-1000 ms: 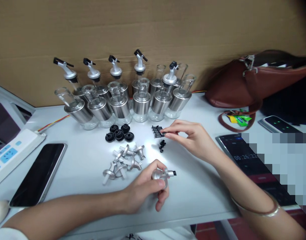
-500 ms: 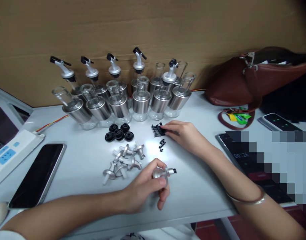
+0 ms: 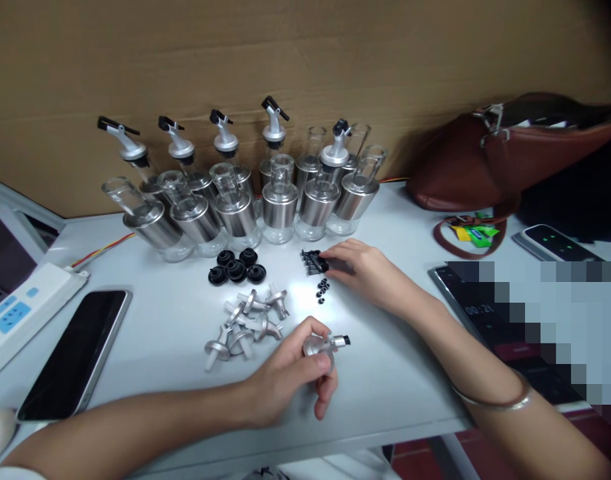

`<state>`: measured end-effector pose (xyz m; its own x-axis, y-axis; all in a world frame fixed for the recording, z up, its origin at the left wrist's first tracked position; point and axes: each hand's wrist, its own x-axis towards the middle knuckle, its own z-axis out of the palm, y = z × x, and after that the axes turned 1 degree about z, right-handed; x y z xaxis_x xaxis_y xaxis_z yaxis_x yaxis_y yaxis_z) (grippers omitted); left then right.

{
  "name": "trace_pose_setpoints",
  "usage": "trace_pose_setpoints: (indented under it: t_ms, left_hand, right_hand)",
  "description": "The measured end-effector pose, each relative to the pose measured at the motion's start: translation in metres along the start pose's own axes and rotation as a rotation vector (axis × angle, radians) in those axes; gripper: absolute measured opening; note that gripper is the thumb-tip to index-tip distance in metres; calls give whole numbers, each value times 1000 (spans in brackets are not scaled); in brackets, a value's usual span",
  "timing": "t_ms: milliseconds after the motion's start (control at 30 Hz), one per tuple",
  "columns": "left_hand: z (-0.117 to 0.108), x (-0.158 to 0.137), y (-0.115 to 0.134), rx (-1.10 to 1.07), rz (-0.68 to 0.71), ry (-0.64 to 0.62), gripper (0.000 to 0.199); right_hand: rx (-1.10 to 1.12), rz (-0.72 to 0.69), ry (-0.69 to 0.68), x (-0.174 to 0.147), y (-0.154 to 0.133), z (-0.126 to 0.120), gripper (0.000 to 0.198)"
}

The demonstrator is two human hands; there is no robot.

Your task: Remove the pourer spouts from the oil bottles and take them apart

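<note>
Pinched in my left hand is a silver pourer spout with a black tip, held above the table. My right hand is at a small pile of black pourer levers; its thumb and index finger are apart at the pile's right edge, touching or nearly touching the pieces. Just below the pile lie several tiny black caps. Loose silver pourer spouts are heaped left of my left hand. Behind them sit several black rubber stoppers.
Glass bottles with steel sleeves stand in rows at the back, some topped with pourers. A phone and a power strip lie on the left. At right are a brown bag and a dark device with a timer.
My right thumb and index finger have spread slightly at the lever pile. My left hand keeps the pourer spout in the same place. The view has shifted a little.
</note>
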<state>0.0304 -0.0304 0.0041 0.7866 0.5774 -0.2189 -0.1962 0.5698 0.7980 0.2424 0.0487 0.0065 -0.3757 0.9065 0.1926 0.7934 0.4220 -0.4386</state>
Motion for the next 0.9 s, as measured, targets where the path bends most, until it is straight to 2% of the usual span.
trace_pose_setpoints:
  t_ms: [567, 900]
  left_hand:
    - [1, 0, 0, -2, 12, -3, 34]
    - [0, 1, 0, -9, 5, 12, 35]
  right_hand:
    - [-101, -7, -2, 3, -1, -4, 16]
    - [-84, -27, -28, 2, -2, 1, 20]
